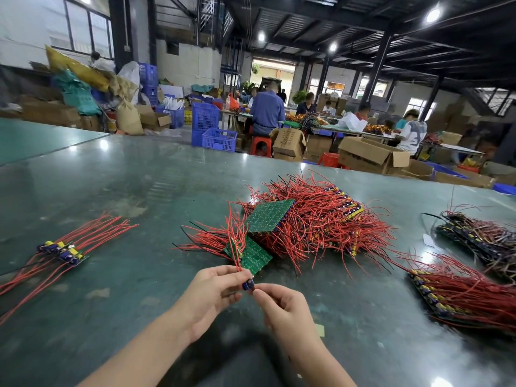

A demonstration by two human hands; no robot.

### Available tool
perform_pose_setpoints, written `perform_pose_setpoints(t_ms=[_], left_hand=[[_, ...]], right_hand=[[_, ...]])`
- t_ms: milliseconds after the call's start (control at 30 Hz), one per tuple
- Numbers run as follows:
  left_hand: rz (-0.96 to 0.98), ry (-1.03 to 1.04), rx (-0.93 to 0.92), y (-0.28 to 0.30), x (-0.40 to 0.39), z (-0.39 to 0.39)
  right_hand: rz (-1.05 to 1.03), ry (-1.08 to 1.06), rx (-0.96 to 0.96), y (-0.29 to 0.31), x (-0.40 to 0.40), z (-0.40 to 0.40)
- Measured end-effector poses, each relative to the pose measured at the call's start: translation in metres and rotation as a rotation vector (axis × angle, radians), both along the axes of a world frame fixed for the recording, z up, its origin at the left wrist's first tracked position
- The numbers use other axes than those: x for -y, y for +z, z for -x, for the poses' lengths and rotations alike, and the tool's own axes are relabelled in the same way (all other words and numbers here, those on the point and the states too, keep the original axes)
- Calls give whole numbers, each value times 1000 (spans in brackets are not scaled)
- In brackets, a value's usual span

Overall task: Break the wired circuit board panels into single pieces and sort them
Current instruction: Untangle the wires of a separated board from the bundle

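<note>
Both hands meet at near centre of table. Left hand pinches small board piece with red wires; right hand pinches its other end. Unbroken panel pile just beyond, sorted singles far left. Risks: uneven snap cracks board; bending strains solder joints; trailing wires snag green panel, dragging pile.

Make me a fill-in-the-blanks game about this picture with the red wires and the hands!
1. Both hands, the left hand and the right hand, pinch one small board piece between ____.
2. The loose wires in the big pile are mostly ____.
3. The flat board leaning on top of that pile is ____ in colour.
4. The few sorted pieces lie to the person's ____.

Missing words: them; red; green; left
</note>
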State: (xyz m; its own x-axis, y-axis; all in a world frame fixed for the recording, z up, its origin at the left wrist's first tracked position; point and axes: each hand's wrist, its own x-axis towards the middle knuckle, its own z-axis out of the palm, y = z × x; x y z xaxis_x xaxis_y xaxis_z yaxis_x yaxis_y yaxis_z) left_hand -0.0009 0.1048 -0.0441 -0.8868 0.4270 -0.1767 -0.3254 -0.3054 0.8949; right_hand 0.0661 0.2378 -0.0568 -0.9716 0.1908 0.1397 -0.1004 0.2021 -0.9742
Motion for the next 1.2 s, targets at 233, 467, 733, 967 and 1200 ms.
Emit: perform_pose_setpoints(t_ms=[233,467,733,967,1200], left_hand=[[-70,92,25,-5,1,3],[-117,203,-77,-7,-2,3],[-233,254,-37,-8,-3,8],[-240,266,-53,-8,-1,10],[-304,316,-47,-7,2,15]], right_hand=[[-140,-5,44,0,-7,0],[-201,-119,29,0,-9,0],[-287,-147,53,1,-11,1],[-404,-229,64,-2,-15,3],[-426,-252,80,0,-17,3]])
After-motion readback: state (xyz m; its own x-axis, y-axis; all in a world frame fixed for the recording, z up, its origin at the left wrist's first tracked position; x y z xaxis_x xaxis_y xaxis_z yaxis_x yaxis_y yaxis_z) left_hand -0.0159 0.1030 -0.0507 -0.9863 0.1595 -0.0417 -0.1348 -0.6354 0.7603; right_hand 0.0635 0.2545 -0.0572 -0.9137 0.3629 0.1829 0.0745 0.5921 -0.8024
